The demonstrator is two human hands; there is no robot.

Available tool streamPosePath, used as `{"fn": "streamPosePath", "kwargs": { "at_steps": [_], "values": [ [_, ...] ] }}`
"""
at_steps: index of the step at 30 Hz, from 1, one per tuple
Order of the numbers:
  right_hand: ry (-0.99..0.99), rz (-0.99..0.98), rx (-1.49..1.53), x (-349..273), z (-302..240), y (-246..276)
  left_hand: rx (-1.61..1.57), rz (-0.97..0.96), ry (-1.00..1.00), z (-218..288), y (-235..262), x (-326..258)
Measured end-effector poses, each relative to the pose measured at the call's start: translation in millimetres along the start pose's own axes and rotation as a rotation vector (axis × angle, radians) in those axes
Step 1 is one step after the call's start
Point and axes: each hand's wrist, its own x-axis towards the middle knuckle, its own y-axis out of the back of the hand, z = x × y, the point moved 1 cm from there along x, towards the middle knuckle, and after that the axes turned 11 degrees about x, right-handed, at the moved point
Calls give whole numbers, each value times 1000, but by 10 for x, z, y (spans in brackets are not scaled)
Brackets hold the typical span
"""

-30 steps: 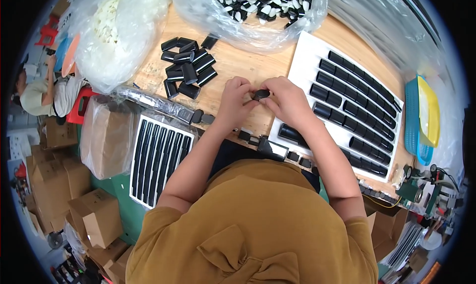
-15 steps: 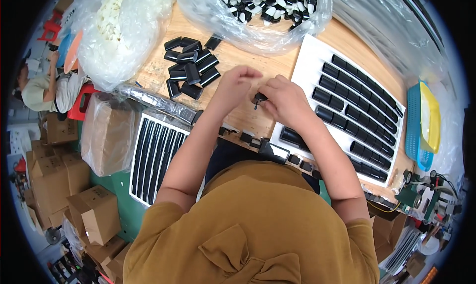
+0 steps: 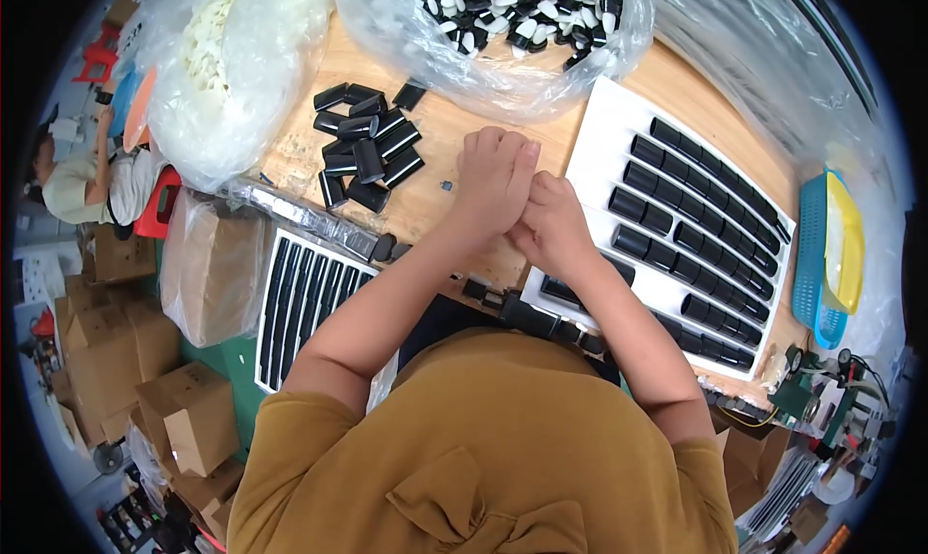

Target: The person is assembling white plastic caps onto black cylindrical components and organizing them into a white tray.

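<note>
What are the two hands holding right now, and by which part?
Cannot be told: the left hand and right hand are pressed together over the wooden table, hiding whatever lies between them.

hands (image 3: 522, 201) pressed together, wooden table (image 3: 440, 153)

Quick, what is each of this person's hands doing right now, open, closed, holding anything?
Left hand: fingers curled, pressed against the right hand; whether it holds anything cannot be told.
Right hand: closed, tucked against the left hand; anything inside is hidden.

Black sleeves (image 3: 367, 148) heaped on bench
</note>
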Motion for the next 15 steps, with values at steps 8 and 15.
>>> {"fn": "streamPosePath", "kwargs": {
  "at_steps": [8, 15],
  "values": [
    [-14, 21, -56, -76, 35, -10, 117, 69, -75, 3, -39, 31],
    [-628, 567, 437, -497, -215, 739, -233, 191, 20, 32, 177, 925]
  ]
}}
